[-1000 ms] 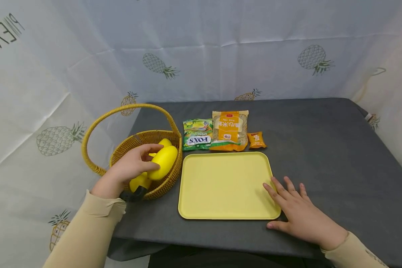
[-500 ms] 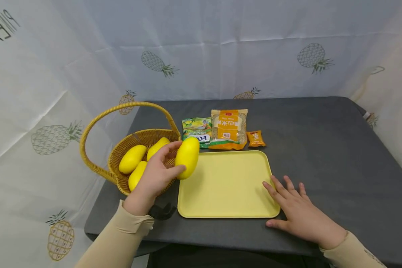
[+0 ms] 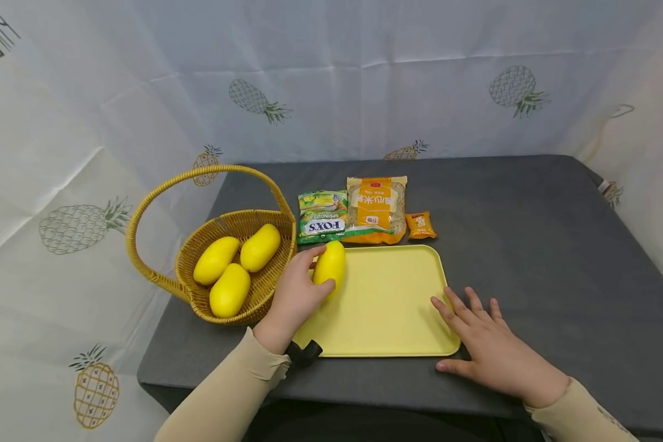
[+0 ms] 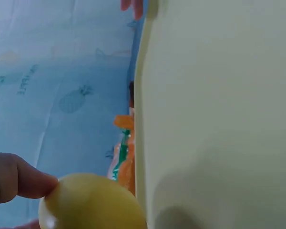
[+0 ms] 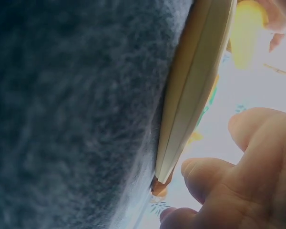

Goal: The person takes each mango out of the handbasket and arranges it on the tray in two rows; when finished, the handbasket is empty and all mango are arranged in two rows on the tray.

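My left hand (image 3: 298, 293) pinches a yellow mango (image 3: 329, 267) between thumb and fingers, over the left part of the yellow tray (image 3: 392, 301). In the left wrist view the held mango (image 4: 93, 202) is at the bottom, beside the pale tray surface (image 4: 219, 95). My right hand (image 3: 494, 353) lies with spread fingers at the tray's right edge and holds nothing; whether its fingertips touch the rim is unclear. Three more mangoes (image 3: 229, 291) lie in the wicker basket (image 3: 265, 285), left of the tray.
Behind the tray lie a green candy bag (image 3: 323, 215), a noodle-like orange and clear bag (image 3: 376, 210) and a small orange packet (image 3: 420, 225). The basket's tall handle (image 3: 143, 212) arches upward on the left. A dark grey cloth (image 3: 558, 264) covers the table.
My left hand has lifted the mango out of the basket and carried it rightward over the tray. The right hand has stayed in place.
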A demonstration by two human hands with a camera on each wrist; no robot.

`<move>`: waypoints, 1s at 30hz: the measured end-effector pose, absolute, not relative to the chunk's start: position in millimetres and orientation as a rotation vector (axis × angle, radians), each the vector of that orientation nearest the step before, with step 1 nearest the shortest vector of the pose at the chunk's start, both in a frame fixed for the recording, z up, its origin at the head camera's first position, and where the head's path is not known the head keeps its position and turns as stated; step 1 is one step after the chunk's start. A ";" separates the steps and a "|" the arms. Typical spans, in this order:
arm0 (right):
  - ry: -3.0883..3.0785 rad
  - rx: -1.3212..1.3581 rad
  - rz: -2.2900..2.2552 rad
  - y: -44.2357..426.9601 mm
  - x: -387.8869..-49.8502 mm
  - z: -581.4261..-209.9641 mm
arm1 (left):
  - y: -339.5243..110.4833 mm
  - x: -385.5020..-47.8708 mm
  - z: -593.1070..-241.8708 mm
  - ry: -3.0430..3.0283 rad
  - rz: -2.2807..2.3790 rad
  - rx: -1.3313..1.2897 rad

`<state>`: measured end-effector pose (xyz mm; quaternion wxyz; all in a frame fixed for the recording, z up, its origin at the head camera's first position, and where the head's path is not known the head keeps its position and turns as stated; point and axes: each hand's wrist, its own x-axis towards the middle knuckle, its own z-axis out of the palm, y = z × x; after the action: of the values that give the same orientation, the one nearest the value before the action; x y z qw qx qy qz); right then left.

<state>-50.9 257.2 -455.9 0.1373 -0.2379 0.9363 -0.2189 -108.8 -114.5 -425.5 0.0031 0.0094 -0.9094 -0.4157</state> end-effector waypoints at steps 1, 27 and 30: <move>2.708 -0.688 -0.633 256.9 -51.1 -455.8 | -113.4 -109.7 -427.7 -2.859 -1.252 0.032; 2.716 -0.701 -0.632 250.7 -53.0 -458.6 | -93.5 -111.9 -438.3 -2.933 -0.812 0.075; 2.716 -0.706 -0.635 249.5 -53.2 -459.0 | -92.7 -111.2 -438.4 -2.930 -0.810 0.071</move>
<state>-53.2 249.5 -459.0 0.1319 -0.2432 0.9358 -0.2187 -111.2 -92.7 -438.4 0.0502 0.0234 -0.9624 -0.2659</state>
